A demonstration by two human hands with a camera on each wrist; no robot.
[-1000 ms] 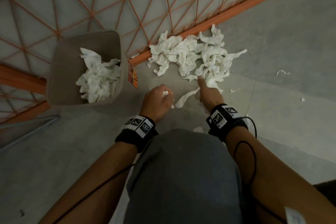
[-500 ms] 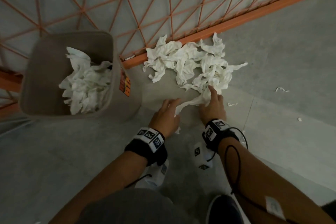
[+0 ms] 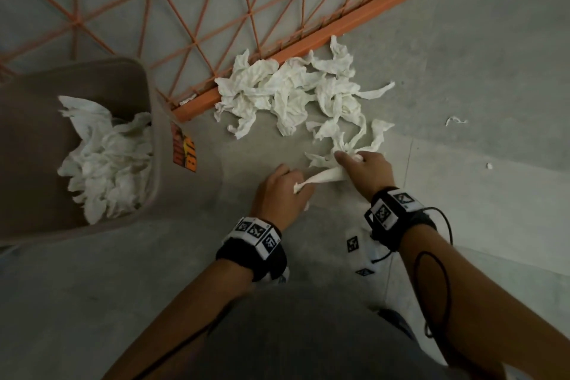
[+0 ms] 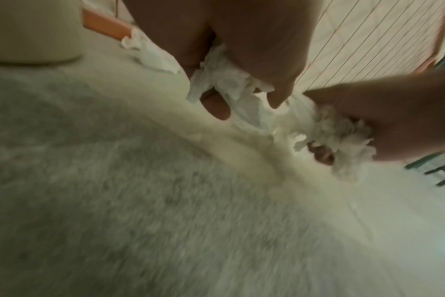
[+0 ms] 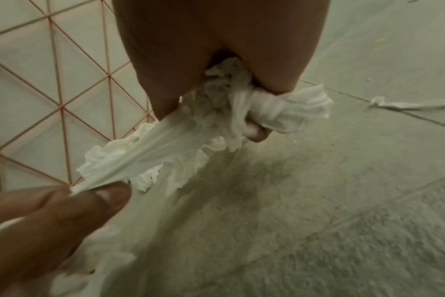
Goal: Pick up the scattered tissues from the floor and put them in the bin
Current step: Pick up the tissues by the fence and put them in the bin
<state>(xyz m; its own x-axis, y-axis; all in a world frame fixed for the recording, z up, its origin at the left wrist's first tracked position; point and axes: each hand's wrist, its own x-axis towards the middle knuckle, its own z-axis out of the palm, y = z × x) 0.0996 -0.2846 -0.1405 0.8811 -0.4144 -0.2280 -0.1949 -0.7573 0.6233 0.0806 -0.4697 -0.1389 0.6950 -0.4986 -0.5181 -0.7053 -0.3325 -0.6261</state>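
Hands: left hand point(image 3: 279, 191) and right hand point(image 3: 367, 170) each grip one white, crumpled, stretched tissue point(image 3: 324, 177).

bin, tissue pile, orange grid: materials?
Bin: likely matte plastic; smooth grey-brown walls, rounded corners.
Tissue pile: thin white paper; crumples, twists into strips.
Orange grid: probably painted metal wire on a box-section rail; thin straight rods.

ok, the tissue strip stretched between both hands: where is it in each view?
Head: tissue strip centre, between the hands.
Left wrist: upper centre, under the fingers.
Right wrist: left of centre, running diagonally.
Shared landmark: orange grid fence.
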